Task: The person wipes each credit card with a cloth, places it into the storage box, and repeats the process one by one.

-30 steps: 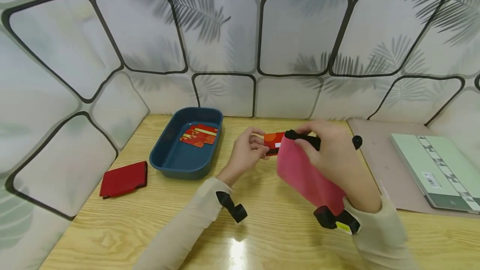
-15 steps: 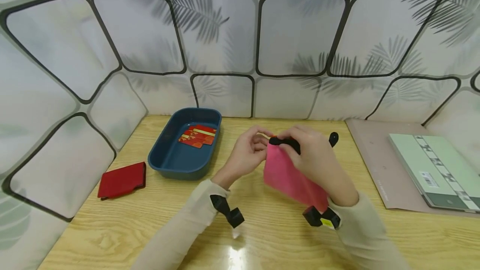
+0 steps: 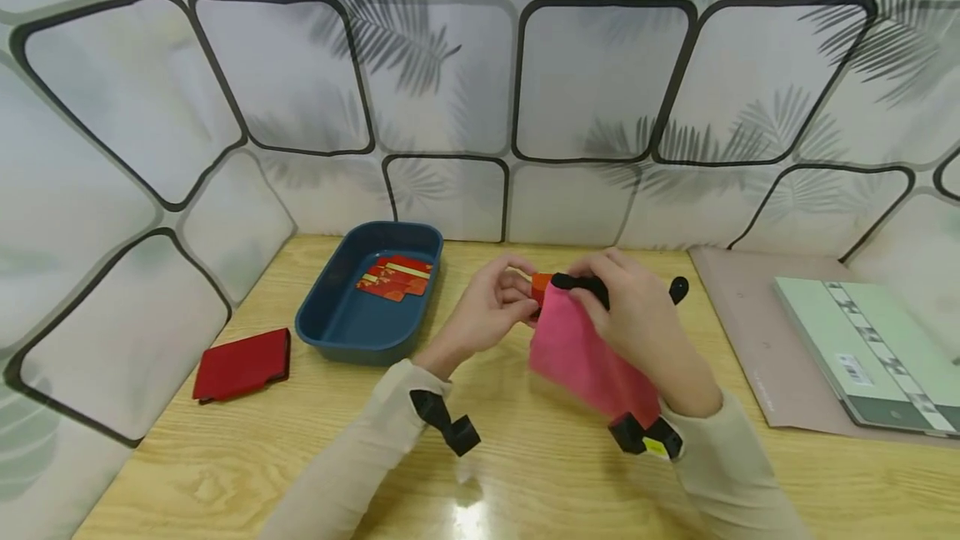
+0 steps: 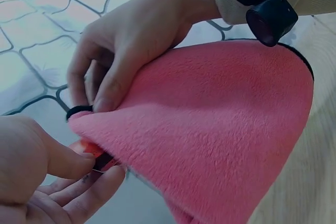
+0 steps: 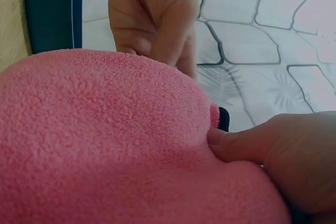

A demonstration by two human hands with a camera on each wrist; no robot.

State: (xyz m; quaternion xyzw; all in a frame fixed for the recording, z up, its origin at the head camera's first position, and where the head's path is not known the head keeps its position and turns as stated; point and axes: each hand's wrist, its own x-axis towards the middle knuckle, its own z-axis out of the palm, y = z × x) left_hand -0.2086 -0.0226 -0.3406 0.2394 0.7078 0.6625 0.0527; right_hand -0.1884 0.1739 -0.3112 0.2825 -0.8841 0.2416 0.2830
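Observation:
Between the thumb and fingers of my left hand [image 3: 483, 307] is a small red-orange card [image 3: 541, 283], its dark stripe visible in the left wrist view. My right hand [image 3: 637, 302] pinches a pink fleecy cloth [image 3: 577, 348] near its black-edged corner. That corner laps over the card's right part and hides it. In the left wrist view the cloth [image 4: 220, 114] hangs down from the right hand's fingers, with the card [image 4: 93, 149] partly beneath its edge. The right wrist view shows mostly cloth [image 5: 100, 124]; the card is hidden there.
A blue tray [image 3: 352, 340] at the left holds several red patterned cards [image 3: 397, 277]. Further left lies a red wallet-like case [image 3: 242, 365]. On the right, a pale green book [image 3: 885, 348] rests on a greyish-pink sheet [image 3: 738, 315]. A patterned fabric wall [image 3: 585, 82] encloses the table.
The right hand has moved left with the cloth, over the card. Half a second ago the cloth hid nearly all the card; now it has shifted slightly right, showing more. The left hand stays nearly still.

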